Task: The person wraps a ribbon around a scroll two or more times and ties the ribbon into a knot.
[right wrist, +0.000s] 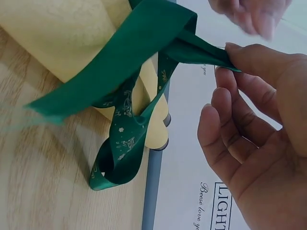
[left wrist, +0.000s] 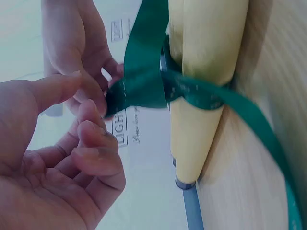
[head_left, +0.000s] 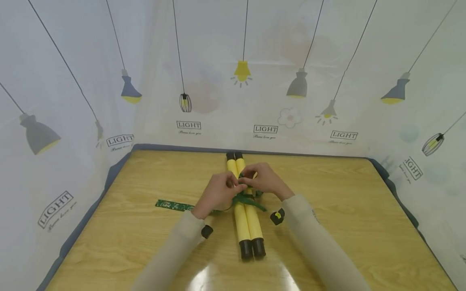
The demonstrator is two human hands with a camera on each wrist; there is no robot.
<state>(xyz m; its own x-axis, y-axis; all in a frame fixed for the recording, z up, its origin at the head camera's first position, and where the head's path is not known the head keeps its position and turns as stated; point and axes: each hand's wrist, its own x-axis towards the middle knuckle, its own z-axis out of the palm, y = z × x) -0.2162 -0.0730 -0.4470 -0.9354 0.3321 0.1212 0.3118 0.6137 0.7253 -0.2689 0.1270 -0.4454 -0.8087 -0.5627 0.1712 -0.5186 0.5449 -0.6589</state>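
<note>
Two pale yellow rods with black end caps (head_left: pixel 246 220) lie side by side on the table. A green patterned ribbon (right wrist: pixel 129 57) is wrapped around their middle, with a loop and loose ends. Above the rods, my right hand (head_left: pixel 265 178) pinches one ribbon end between thumb and index finger, as the right wrist view shows. My left hand (left wrist: pixel 57 167) is just beside it, fingers loosely bent and thumb apart from them, with nothing between. Its fingertips come close to the pinched ribbon end. One long ribbon tail (head_left: pixel 172 205) stretches left over the wood.
The wooden table (head_left: pixel 338 238) meets a white printed sheet (head_left: pixel 214 52) at its back and sides. Dark blue edging (head_left: pixel 120 169) runs along the border. Small black wrist devices, one of them a black piece with a yellow mark (head_left: pixel 278 216), sit below each wrist.
</note>
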